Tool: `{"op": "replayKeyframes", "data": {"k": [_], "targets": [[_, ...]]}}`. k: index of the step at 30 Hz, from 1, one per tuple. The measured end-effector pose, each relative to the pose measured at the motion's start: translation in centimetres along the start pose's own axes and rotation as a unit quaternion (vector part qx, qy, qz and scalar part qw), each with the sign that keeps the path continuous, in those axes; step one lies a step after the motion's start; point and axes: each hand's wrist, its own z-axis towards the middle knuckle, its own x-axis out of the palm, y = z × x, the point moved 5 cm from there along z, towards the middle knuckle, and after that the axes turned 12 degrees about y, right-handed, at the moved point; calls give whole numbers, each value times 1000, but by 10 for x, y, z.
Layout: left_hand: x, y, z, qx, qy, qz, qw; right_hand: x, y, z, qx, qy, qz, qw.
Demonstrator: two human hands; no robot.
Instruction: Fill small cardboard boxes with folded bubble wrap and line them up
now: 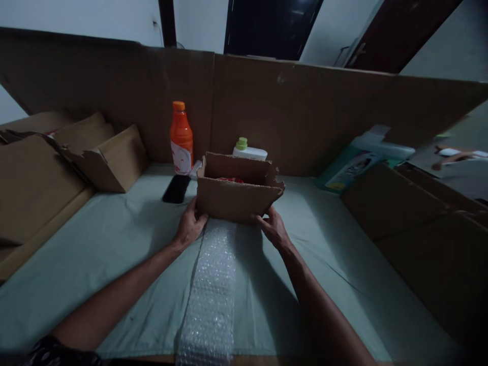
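Note:
Between my two hands is a small open-topped cardboard box point(236, 199) with ragged cut edges. Something red point(232, 180) shows inside it, too hidden to name. My left hand point(189, 224) grips the box's lower left corner, thumb on the front face. At the lower right corner, my right hand point(273, 227) holds it the same way, fingers partly out of sight behind. A strip of bubble wrap point(211, 295) runs from under the box toward me along the green cloth point(152, 274). Left of the box lies a black phone point(176, 188).
An orange bottle point(181, 137) and a white bottle with a green cap point(249, 150) stand behind. At right are a teal jug point(354, 162) and cardboard boxes point(423, 239); more boxes point(38, 183) line the left. A tall cardboard panel point(324, 112) closes the back.

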Motion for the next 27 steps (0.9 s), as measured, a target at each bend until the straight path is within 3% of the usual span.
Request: {"op": "replayKeyframes", "data": {"k": [5,8,11,14,17,21,24,27], "targets": [[-4,-1,4,-1,1,14,1000,6,-4,8,-3,2,7,1000],[-15,-6,-8,-15,-5,41,999,1,0,-11,9,0,9,1000],[-32,-20,-46,5,31,128,991,-3,9,-63,12,3,-24,1000],[-44,-42,-99,72,110,205,970,2,29,-141,-40,36,-125,991],[-50,-62,-148,115,153,205,960,22,49,-220,-92,119,-154,977],[-39,-81,-189,149,181,163,958,69,49,-291,-35,299,-87,950],[-25,-89,-204,177,210,133,952,99,37,-306,25,352,-14,935],[-11,-88,-210,176,261,136,940,121,31,-299,52,341,102,933]]}}
